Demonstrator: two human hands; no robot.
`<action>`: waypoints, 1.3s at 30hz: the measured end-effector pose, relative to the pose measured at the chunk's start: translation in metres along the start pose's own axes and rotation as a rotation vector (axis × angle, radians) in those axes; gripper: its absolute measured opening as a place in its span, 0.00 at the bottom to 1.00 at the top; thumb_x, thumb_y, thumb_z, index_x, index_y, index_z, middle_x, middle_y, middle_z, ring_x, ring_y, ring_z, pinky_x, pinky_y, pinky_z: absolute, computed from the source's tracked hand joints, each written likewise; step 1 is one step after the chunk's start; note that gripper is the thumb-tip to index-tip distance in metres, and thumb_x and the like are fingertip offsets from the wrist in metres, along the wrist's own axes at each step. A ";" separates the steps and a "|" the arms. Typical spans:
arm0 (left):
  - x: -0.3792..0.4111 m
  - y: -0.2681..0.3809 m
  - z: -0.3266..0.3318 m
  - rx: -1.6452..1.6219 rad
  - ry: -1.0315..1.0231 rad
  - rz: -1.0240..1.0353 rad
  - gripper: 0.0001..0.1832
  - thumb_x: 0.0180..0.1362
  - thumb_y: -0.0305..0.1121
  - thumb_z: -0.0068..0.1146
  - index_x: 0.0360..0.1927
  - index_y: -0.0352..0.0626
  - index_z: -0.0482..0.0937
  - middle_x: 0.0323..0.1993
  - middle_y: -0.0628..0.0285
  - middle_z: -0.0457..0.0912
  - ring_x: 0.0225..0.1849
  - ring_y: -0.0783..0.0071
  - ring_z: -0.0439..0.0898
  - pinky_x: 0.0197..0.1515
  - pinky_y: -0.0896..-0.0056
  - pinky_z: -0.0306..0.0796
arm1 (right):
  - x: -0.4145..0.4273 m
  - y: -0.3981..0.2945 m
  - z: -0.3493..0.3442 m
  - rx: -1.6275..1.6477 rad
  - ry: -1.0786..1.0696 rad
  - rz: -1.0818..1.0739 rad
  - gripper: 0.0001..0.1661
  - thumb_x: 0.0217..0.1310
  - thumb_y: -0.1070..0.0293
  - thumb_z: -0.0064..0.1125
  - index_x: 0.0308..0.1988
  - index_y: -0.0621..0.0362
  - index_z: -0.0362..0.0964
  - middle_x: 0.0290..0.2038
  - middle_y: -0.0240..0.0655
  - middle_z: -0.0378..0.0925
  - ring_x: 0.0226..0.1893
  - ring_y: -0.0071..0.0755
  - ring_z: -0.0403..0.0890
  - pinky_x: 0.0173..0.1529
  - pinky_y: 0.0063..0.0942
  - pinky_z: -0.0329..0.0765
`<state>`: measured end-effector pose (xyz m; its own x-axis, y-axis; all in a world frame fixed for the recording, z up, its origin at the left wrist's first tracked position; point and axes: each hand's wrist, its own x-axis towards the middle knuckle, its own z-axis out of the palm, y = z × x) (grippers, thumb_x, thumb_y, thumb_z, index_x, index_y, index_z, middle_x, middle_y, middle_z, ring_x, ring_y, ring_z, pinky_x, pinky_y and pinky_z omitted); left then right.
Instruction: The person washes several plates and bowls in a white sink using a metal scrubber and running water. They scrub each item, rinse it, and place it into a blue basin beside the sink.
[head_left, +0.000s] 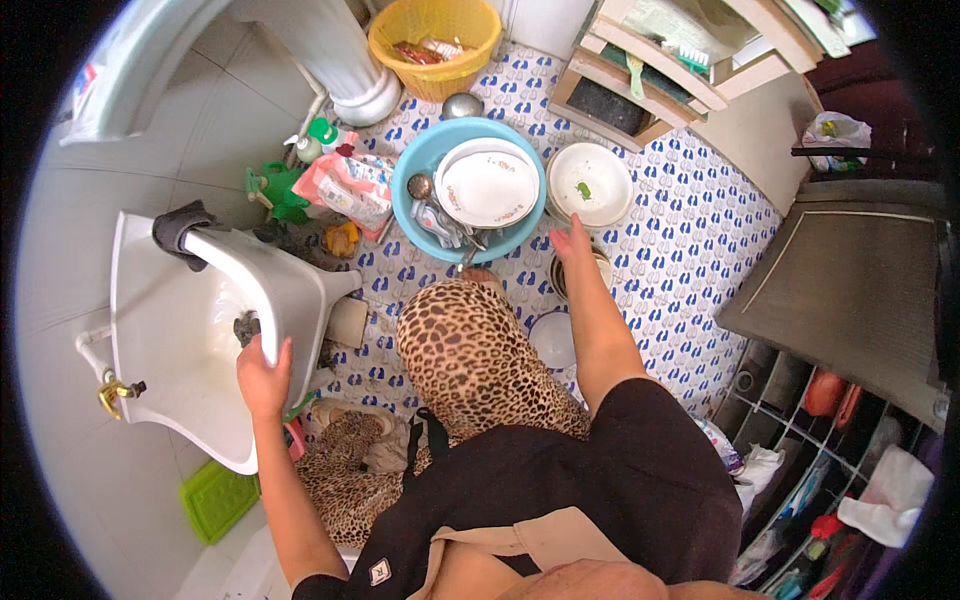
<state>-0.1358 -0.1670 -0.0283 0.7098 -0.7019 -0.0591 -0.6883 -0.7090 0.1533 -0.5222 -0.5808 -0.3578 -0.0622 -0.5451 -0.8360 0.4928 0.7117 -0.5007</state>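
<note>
My left hand (264, 379) is at the rim of a white ceramic mop sink (187, 300), its thumb raised. A dark scrubber or drain piece (244, 328) shows just past its fingers; whether they grip anything is unclear. With thumb and fingers apart, my right hand (572, 241) reaches toward a stack of white bowls (590, 180), the top one holding a scrap of green leaf. Left of it, a light-blue plastic basin (405, 225) contains floral white dishes (489, 187), a metal ladle (420, 186) and other utensils (446, 229).
A yellow basket (435, 75) and metal bowl (463, 106) lie beyond the basin. Pump bottles (306, 146) and a pink detergent bag (349, 191) stand left. More bowls (602, 270) sit beneath my right forearm. A wooden rack (637, 82) and wire shelf (810, 442) flank the right.
</note>
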 end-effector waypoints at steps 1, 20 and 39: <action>0.000 -0.002 0.001 -0.005 0.001 -0.009 0.22 0.55 0.46 0.62 0.39 0.35 0.78 0.32 0.45 0.80 0.39 0.43 0.76 0.45 0.49 0.69 | 0.009 0.008 0.004 0.018 0.052 -0.026 0.51 0.63 0.50 0.59 0.69 0.64 0.38 0.63 0.59 0.53 0.57 0.55 0.68 0.56 0.41 0.76; 0.007 -0.003 0.007 -0.020 -0.035 -0.064 0.18 0.54 0.41 0.63 0.40 0.36 0.77 0.32 0.46 0.80 0.37 0.45 0.78 0.41 0.51 0.71 | 0.097 -0.003 -0.001 0.340 0.128 0.003 0.17 0.63 0.70 0.51 0.50 0.66 0.67 0.43 0.48 0.77 0.37 0.48 0.81 0.41 0.44 0.85; 0.009 -0.004 0.009 -0.075 0.015 -0.009 0.18 0.54 0.41 0.64 0.39 0.37 0.78 0.29 0.48 0.79 0.33 0.47 0.78 0.37 0.52 0.71 | -0.010 -0.075 -0.067 -0.055 0.034 -0.218 0.15 0.55 0.72 0.58 0.43 0.65 0.70 0.34 0.42 0.77 0.24 0.36 0.78 0.22 0.25 0.76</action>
<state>-0.1275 -0.1710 -0.0383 0.7185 -0.6940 -0.0460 -0.6692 -0.7079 0.2259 -0.6166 -0.5992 -0.3272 -0.1923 -0.6742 -0.7131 0.4166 0.6019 -0.6813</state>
